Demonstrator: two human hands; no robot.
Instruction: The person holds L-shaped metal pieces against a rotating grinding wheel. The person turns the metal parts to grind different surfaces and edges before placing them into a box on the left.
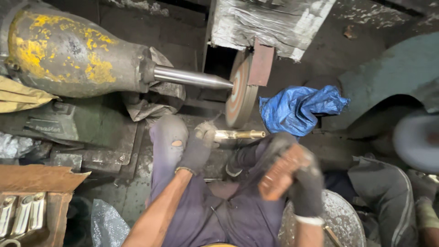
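risk sits at centre frame: your left hand [197, 148], clenched on the brass rod [238, 134], is just beside the buffing wheel [241, 91]; a snag drags that glove in. right hand [305, 183] grips a brown block [280, 173].

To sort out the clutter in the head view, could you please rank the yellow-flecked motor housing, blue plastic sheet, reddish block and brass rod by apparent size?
1. Yellow-flecked motor housing
2. Blue plastic sheet
3. Reddish block, though it is blurred and nearer the camera
4. Brass rod

Gloved hands hold brass rod [238, 134] and brick-coloured block [280, 174].
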